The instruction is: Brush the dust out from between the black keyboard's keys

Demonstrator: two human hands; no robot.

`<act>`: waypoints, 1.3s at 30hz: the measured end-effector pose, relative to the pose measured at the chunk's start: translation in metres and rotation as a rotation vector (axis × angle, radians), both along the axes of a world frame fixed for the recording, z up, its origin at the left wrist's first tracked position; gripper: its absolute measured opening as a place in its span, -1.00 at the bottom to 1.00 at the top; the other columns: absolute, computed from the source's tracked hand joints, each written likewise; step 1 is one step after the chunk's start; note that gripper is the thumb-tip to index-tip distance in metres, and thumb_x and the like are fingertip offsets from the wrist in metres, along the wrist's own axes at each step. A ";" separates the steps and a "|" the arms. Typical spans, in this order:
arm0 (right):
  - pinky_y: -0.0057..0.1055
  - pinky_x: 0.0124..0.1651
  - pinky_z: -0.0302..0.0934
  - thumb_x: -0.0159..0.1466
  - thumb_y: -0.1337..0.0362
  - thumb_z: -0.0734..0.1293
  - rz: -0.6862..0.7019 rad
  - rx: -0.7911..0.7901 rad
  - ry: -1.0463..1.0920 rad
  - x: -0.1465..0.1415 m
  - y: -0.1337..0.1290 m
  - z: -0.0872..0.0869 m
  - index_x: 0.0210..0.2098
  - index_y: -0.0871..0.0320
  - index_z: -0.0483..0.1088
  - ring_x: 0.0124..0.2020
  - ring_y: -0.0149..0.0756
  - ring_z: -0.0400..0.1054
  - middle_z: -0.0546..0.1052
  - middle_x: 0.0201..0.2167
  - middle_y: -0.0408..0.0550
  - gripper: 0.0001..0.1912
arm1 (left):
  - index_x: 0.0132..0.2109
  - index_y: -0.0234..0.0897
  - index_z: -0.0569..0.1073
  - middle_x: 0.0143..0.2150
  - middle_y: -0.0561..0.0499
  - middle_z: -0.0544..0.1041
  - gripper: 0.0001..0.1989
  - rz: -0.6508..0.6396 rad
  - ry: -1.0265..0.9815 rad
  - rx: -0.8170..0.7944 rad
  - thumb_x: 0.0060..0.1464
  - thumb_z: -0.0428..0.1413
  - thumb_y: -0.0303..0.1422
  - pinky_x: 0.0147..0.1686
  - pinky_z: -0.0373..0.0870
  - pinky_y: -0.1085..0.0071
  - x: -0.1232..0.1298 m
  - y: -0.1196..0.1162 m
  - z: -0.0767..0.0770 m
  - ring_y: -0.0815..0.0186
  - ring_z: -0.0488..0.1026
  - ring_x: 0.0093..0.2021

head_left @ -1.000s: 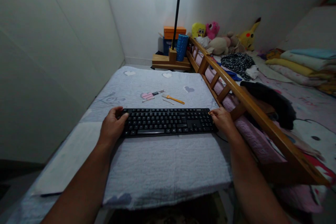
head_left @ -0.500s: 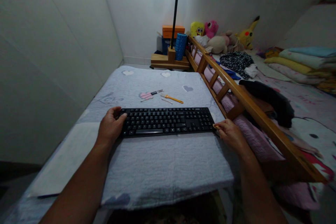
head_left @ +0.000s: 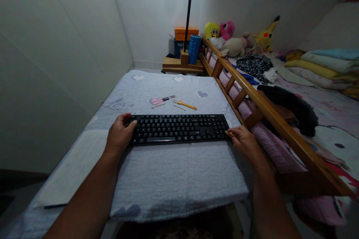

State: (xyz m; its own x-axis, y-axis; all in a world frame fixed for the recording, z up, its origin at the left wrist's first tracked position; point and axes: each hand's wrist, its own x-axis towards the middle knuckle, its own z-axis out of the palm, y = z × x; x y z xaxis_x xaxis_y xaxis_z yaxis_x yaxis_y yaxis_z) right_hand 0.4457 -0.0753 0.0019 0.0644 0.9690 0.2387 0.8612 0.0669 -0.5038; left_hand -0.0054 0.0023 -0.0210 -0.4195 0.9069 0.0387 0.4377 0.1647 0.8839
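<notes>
A black keyboard [head_left: 179, 129] lies across the cloth-covered table [head_left: 179, 171], its keys facing up. My left hand [head_left: 120, 132] grips its left end, thumb on top near the edge. At the keyboard's lower right corner, my right hand [head_left: 242, 140] is closed in a pinch on something small and tan, too small to make out. Beyond the keyboard lie an orange-handled brush [head_left: 187, 105], a tweezer-like tool with a black part [head_left: 168, 98] and two thin cotton swabs [head_left: 179, 107].
A wooden bed rail [head_left: 252, 101] runs along the table's right side, with clothes and plush toys on the bed behind it. A pale sheet [head_left: 75, 164] lies at the left. A black pole [head_left: 189, 11] stands beyond the far edge.
My right hand's fingertips have shifted slightly left, onto the keyboard's right corner. My left hand keeps its hold. The whole view has moved a little.
</notes>
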 end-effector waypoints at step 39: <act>-0.41 -0.07 0.27 0.33 0.37 0.27 0.065 -0.136 -0.160 0.006 0.040 0.005 -0.25 0.13 0.62 -0.19 -0.27 0.47 0.56 -0.23 0.01 -0.75 | 0.07 -0.23 0.50 0.03 -0.16 0.60 -0.54 -0.023 0.006 0.008 0.01 0.17 -0.20 0.19 0.41 0.07 -0.003 0.000 -0.002 0.04 0.55 0.06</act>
